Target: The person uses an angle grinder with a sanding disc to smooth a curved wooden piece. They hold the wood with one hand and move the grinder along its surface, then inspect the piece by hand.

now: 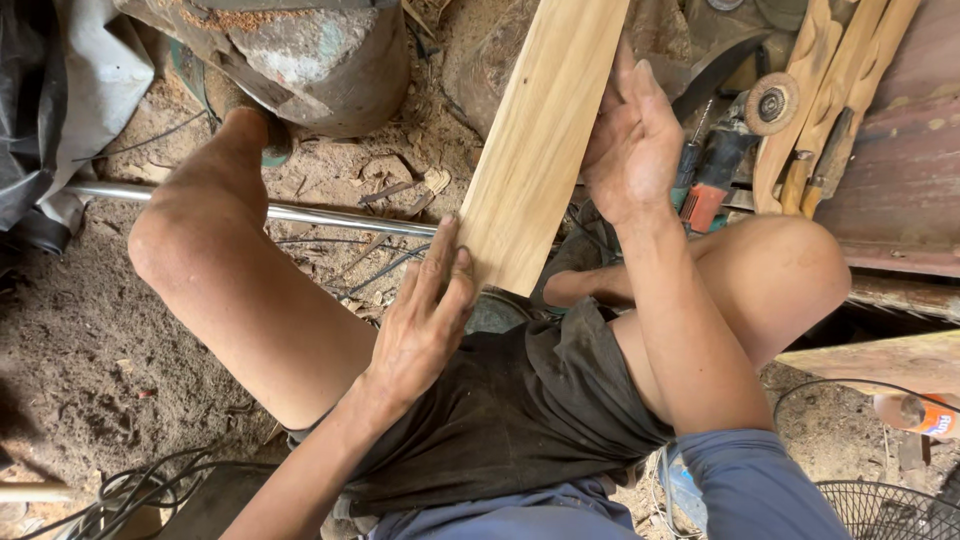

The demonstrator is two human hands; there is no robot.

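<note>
Holding a pale wooden plank (pixel 535 140) at centre frame, the left hand (pixel 425 320) pinched its lower corner while the right hand (pixel 632 140) lay open-fingered against its right edge. It looked stiff, light, best gripped along the edges.

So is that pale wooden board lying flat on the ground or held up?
Held up. The board slants above the lap, the left hand at its near end and the right hand against its edge.

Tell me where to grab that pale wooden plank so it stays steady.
Grip the wooden plank by its long edges, one hand from each side, as the left hand near its lower end and the right hand higher up do: it is long, flat and tilted.
</note>
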